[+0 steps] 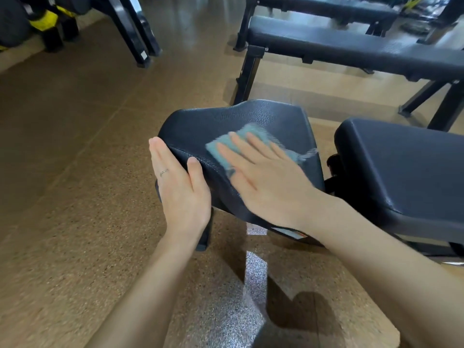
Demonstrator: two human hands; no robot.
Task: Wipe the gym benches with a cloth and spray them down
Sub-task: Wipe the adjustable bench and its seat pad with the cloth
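A black padded seat pad of a gym bench tilts up in the middle of the view. My right hand lies flat on a teal cloth and presses it against the pad; the cloth and fingers are blurred. My left hand holds the pad's near left edge, fingers straight along the side and thumb on top. The bench's long back pad lies to the right. No spray bottle is visible.
Two more black flat benches stand behind, at the upper right. Black machine legs and yellow-and-black equipment are at the upper left. The brown speckled floor stretches open to the left and in front.
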